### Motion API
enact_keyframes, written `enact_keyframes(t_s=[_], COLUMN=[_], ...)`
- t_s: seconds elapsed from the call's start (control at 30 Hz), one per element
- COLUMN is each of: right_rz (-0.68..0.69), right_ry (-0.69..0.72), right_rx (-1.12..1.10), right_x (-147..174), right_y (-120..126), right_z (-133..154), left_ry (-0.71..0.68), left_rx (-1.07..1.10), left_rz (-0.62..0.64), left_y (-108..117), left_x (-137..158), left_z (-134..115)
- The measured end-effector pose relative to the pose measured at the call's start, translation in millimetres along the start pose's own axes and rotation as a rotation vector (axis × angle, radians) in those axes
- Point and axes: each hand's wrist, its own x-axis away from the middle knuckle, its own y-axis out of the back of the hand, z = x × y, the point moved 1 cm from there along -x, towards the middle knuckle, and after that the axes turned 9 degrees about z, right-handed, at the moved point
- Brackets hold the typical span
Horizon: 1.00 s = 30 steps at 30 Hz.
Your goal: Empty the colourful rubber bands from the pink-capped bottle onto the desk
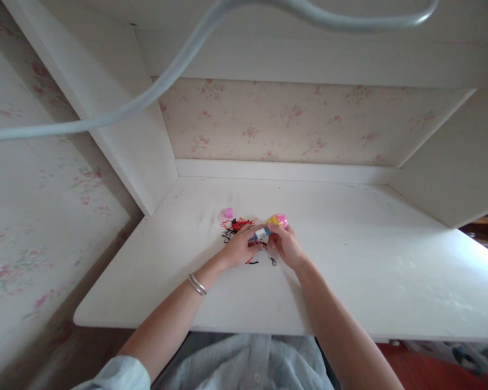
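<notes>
A small blue item with a white label [261, 234] lies between my two hands over the white desk. My left hand [239, 248] has its fingers closed round the item's left end. My right hand [287, 245] pinches the right end, fingers curled in. Just beyond the right fingertips is a shiny yellow and pink bundle [278, 220]; whether it joins the blue item is hidden. Beside my left hand sits a pile of red and black looped strands [239, 224]. A few loose strands, including a black loop [273, 261], lie close to me.
A small pink piece [228, 213] rests behind the pile. The white desk [350, 271] has side panels and a low back rim. Across the top of the view runs a pale cable [179, 62], in front of the shelf above.
</notes>
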Motion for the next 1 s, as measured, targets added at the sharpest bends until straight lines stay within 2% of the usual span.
enact_keyframes(t_s=[0.1,0.27,0.43,0.77,1.0], right_rz=[-0.018,-0.123,-0.161,-0.242,-0.245], right_ry=[0.042,0.083,0.113,0.151,0.133], right_rx=[-0.021,-0.074,-0.073,-0.03,-0.057], right_x=[-1.6,-4.6,-6.9,-6.9,-5.4], right_y=[3.2,11.7,16.6,18.1,14.1], right_z=[2.2,4.3,4.4,4.7,5.6], left_ry=[-0.045,-0.073,-0.087,0.069,0.033], left_rx=[-0.019,-0.025,0.034,0.025,-0.017], left_rz=[-0.022,-0.039,-0.174,-0.307,-0.323], left_y=[1.6,6.1,9.8,11.4,11.0], left_x=[0.5,0.9,-0.1,0.8,0.1], left_z=[-2.0,-7.3,-5.0,5.1,11.7])
